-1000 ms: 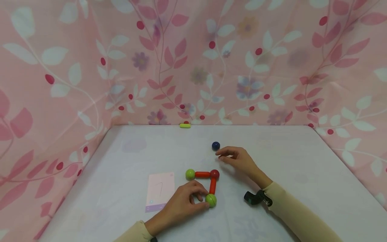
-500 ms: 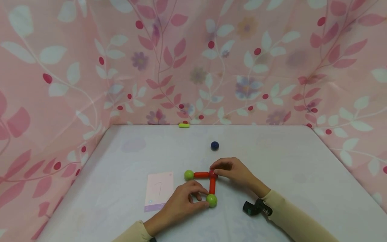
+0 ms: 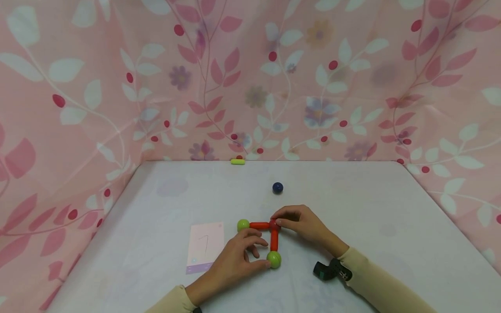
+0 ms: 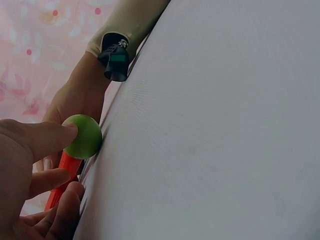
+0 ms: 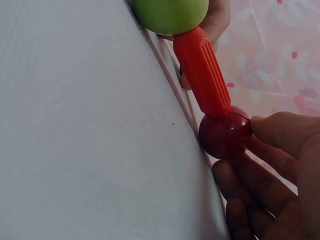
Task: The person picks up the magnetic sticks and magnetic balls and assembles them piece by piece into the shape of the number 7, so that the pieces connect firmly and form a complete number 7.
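Note:
A 7-shaped piece lies on the table: two red rods meet at a dark red ball (image 5: 225, 135), each with a green ball at its other end. My right hand (image 3: 303, 221) pinches the dark red ball between thumb and fingers. At the near green ball (image 3: 274, 260), my left hand (image 3: 238, 258) touches with the thumb tip while its other fingers are spread, off the ball. The near red rod (image 5: 202, 72) joins these two balls. Leftward runs the other red rod (image 3: 259, 225) to the far green ball (image 3: 243, 225), just beyond my left fingers.
A pink card (image 3: 205, 244) with a 7-like line lies left of the piece, partly behind the left hand. Farther back sits a dark blue ball (image 3: 277, 188). A yellow-green rod (image 3: 237, 161) lies at the table's back edge, before a floral curtain (image 3: 250, 78).
My right hand has come back from beside the blue ball to the dark red ball and pinches it. The left hand's fingers have lifted and spread slightly; its thumb stays at the green ball.

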`<act>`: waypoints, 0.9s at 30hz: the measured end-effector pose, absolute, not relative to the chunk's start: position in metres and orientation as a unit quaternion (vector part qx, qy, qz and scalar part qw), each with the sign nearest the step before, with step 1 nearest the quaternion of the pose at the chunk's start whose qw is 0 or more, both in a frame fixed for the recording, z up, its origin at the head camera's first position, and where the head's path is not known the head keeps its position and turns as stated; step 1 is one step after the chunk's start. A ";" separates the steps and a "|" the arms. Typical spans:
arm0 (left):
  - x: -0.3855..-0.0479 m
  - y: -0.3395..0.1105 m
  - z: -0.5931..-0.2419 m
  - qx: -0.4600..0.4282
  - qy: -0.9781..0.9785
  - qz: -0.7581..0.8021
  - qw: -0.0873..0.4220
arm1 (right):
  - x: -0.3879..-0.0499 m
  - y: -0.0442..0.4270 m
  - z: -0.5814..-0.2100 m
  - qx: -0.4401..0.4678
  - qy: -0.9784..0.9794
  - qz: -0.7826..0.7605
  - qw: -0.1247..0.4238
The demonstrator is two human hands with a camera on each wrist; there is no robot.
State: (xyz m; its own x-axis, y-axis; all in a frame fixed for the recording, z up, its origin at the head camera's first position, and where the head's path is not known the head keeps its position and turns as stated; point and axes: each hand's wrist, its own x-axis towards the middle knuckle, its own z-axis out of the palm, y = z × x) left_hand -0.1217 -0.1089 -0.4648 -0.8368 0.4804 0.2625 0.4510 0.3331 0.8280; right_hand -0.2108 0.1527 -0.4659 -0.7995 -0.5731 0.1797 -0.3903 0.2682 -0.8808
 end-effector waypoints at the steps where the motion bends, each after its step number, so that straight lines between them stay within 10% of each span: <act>1: -0.122 -0.109 -0.465 0.284 0.817 0.502 0.016 | -0.211 0.153 -0.466 -0.303 0.792 -0.523 0.086; 11: -0.140 -0.121 -0.445 0.286 0.821 0.494 -0.010 | -0.208 0.153 -0.465 -0.304 0.785 -0.531 0.101; 27: -0.267 -0.140 -0.410 0.158 0.849 0.496 -0.090 | -0.210 0.154 -0.466 -0.301 0.790 -0.524 0.104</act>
